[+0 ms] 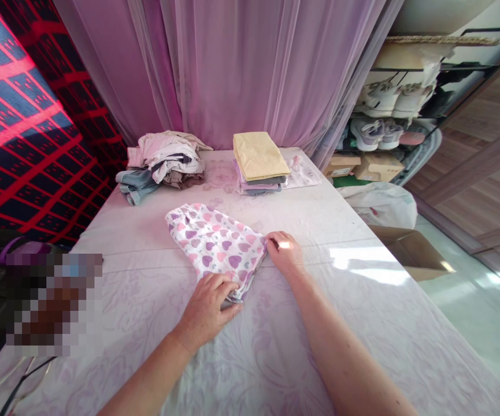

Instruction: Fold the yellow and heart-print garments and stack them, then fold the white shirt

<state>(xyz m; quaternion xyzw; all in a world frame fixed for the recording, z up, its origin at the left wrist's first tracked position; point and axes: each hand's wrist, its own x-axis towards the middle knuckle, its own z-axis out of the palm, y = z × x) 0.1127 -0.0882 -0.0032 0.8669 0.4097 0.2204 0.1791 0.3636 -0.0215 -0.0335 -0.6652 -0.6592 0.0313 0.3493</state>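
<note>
Heart-print garment point(219, 237) lies flat on the floral sheet point(392, 323), not yet in a compact fold. Left hand point(208, 306) pinches its near corner; right hand point(285, 254) curled at its right edge, can't tell if gripping. Looks done: 1 folded stack point(262, 156), far side. Looks remaining: this garment plus 1 rumpled pile point(167, 159), far left.

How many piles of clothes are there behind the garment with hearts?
2: a loose heap at the back left, and a folded stack right of it, both beyond the heart-print garment. The flat patterned cloth beside the stack is not counted.
</note>
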